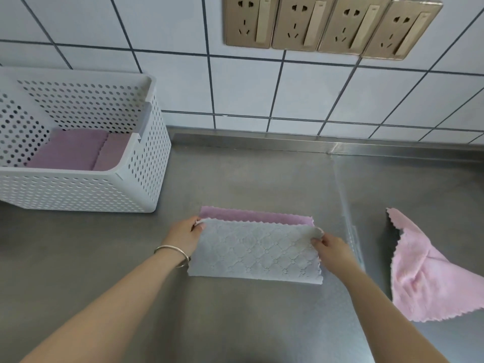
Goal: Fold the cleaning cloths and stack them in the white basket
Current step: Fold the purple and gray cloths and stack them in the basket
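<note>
1. A white basket (78,184) with perforated walls is seen at the upper left of the frame, standing on the steel table (235,323) against the tiled wall (183,82).
2. Folded purple cloths (76,153) are held inside the basket, lying flat on its bottom.
3. A grey cloth (256,255) with a pink underside is laid at the centre of the frame, its near half folded up towards the far edge.
4. Its upper left corner is pinched by the left hand (184,235), on whose wrist a bracelet (174,254) is worn.
5. Its upper right corner is pinched by the right hand (331,246).
6. A pink cloth (429,279) is left crumpled at the right edge of the frame.
7. Four sockets (332,24) are mounted at the top.
</note>
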{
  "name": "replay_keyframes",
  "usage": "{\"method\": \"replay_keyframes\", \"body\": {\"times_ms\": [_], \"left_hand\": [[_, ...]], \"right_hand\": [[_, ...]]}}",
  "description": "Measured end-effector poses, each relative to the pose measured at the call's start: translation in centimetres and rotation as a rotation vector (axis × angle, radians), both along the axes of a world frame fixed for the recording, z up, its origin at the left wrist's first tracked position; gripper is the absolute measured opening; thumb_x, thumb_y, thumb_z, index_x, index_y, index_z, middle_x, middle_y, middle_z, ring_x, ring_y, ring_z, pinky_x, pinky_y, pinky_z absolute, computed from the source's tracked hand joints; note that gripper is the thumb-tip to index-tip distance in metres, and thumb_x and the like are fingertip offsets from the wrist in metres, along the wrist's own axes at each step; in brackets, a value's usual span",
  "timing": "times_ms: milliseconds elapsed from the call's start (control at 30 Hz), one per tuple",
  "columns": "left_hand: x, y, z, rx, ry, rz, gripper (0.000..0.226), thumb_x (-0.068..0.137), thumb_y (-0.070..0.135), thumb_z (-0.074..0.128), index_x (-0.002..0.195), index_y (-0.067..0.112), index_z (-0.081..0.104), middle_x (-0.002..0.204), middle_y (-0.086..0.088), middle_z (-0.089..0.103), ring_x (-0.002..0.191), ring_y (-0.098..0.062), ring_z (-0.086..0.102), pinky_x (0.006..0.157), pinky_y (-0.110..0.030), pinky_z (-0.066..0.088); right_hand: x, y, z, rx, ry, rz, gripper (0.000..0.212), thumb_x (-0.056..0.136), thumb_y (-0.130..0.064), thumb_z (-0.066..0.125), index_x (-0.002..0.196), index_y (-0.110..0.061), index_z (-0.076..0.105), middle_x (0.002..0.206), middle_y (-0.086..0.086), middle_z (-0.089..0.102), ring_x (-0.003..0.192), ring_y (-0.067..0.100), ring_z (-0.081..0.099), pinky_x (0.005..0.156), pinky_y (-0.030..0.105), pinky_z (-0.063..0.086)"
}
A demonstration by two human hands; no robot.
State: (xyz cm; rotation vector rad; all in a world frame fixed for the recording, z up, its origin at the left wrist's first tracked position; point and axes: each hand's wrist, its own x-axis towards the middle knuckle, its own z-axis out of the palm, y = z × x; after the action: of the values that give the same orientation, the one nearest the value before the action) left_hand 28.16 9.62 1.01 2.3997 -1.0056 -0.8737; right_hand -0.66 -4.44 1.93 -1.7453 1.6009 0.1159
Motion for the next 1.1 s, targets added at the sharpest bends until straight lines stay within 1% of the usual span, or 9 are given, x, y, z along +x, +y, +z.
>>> {"method": "replay_keyframes", "body": {"times_ms": [100, 200, 333, 433, 533, 767, 933, 1033, 1100], "left_hand": [[0.5, -1.6, -1.2, 0.065, -0.029, -0.009, 0.028, 0.097, 0.025, 0.042, 0.108, 0.005, 0.058, 0.114, -0.018, 0.063, 0.103, -0.035, 0.057, 0.081, -0.034, 0.041], [1.0, -2.7, -1.8, 0.069, -0.012, 0.013, 0.031, 0.097, 0.024, 0.041, 0.121, 0.013, 0.056, 0.121, -0.015, 0.062, 0.108, -0.034, 0.056, 0.088, -0.035, 0.043], [1.6, -3.9, -2.4, 0.086, -0.014, 0.011, 0.031, 0.097, 0.023, 0.041, 0.123, 0.017, 0.057, 0.124, -0.011, 0.061, 0.112, -0.032, 0.055, 0.095, -0.037, 0.044], [1.8, -4.6, -2.8, 0.113, -0.038, 0.01, 0.032, 0.097, 0.026, 0.041, 0.12, 0.012, 0.058, 0.124, -0.013, 0.061, 0.112, -0.033, 0.055, 0.094, -0.036, 0.043], [1.9, -5.1, -2.9, 0.178, -0.096, 0.011, 0.033, 0.097, 0.03, 0.04, 0.109, 0.004, 0.056, 0.116, -0.021, 0.061, 0.106, -0.037, 0.055, 0.086, -0.037, 0.042], [1.7, -5.9, -2.9, 0.234, -0.214, -0.009, 0.035, 0.096, 0.031, 0.04, 0.11, 0.003, 0.055, 0.114, -0.021, 0.061, 0.105, -0.037, 0.056, 0.084, -0.037, 0.044], [1.3, -6.0, -2.5, 0.286, -0.304, 0.05, 0.038, 0.094, 0.039, 0.042, 0.112, 0.007, 0.053, 0.113, -0.018, 0.062, 0.104, -0.036, 0.058, 0.082, -0.038, 0.046], [0.8, -5.7, -1.7, 0.125, -0.393, 0.158, 0.038, 0.084, 0.039, 0.059, 0.103, 0.007, 0.052, 0.106, -0.017, 0.059, 0.096, -0.036, 0.057, 0.072, -0.038, 0.044], [-0.4, -5.4, -1.9, -0.054, -0.54, 0.022, 0.037, 0.075, 0.03, 0.069, 0.102, 0.008, 0.056, 0.106, -0.017, 0.056, 0.096, -0.036, 0.052, 0.075, -0.041, 0.045]], "right_hand": [[0.7, -0.8, -0.6, -0.013, 0.028, -0.001, 0.031, 0.097, -0.022, 0.04, 0.12, -0.01, 0.057, 0.089, 0.008, 0.058, 0.075, 0.022, 0.049, 0.066, 0.026, 0.034], [1.2, -1.6, -1.2, -0.027, 0.077, 0.003, 0.034, 0.097, -0.025, 0.038, 0.125, -0.012, 0.054, 0.104, 0.016, 0.064, 0.081, 0.027, 0.053, 0.069, 0.026, 0.036], [1.7, -2.2, -1.7, -0.053, 0.107, 0.008, 0.032, 0.097, -0.025, 0.039, 0.121, -0.012, 0.055, 0.105, 0.017, 0.065, 0.087, 0.031, 0.056, 0.07, 0.029, 0.038], [2.0, -2.5, -1.9, -0.066, 0.129, 0.018, 0.028, 0.097, -0.023, 0.04, 0.112, -0.008, 0.057, 0.103, 0.017, 0.064, 0.082, 0.028, 0.052, 0.069, 0.03, 0.038], [2.3, -2.6, -2.2, -0.075, 0.155, 0.017, 0.026, 0.097, -0.023, 0.039, 0.106, -0.006, 0.057, 0.101, 0.016, 0.064, 0.076, 0.024, 0.046, 0.067, 0.03, 0.036], [2.8, -2.2, -2.8, -0.11, 0.186, -0.081, 0.022, 0.094, -0.025, 0.04, 0.081, -0.011, 0.051, 0.081, 0.011, 0.06, 0.072, 0.027, 0.054, 0.061, 0.029, 0.043], [2.7, -1.8, -2.6, -0.16, 0.238, -0.152, 0.03, 0.094, -0.043, 0.043, 0.093, -0.013, 0.046, 0.08, 0.007, 0.054, 0.074, 0.026, 0.052, 0.061, 0.03, 0.041], [2.1, -1.5, -2.5, -0.202, 0.234, -0.21, 0.032, 0.094, -0.043, 0.044, 0.094, -0.011, 0.044, 0.084, 0.01, 0.06, 0.074, 0.027, 0.053, 0.062, 0.032, 0.041], [1.9, -0.9, -2.4, -0.221, 0.247, -0.235, 0.033, 0.094, -0.044, 0.042, 0.098, -0.012, 0.047, 0.096, 0.01, 0.062, 0.082, 0.029, 0.058, 0.065, 0.032, 0.041]]}}
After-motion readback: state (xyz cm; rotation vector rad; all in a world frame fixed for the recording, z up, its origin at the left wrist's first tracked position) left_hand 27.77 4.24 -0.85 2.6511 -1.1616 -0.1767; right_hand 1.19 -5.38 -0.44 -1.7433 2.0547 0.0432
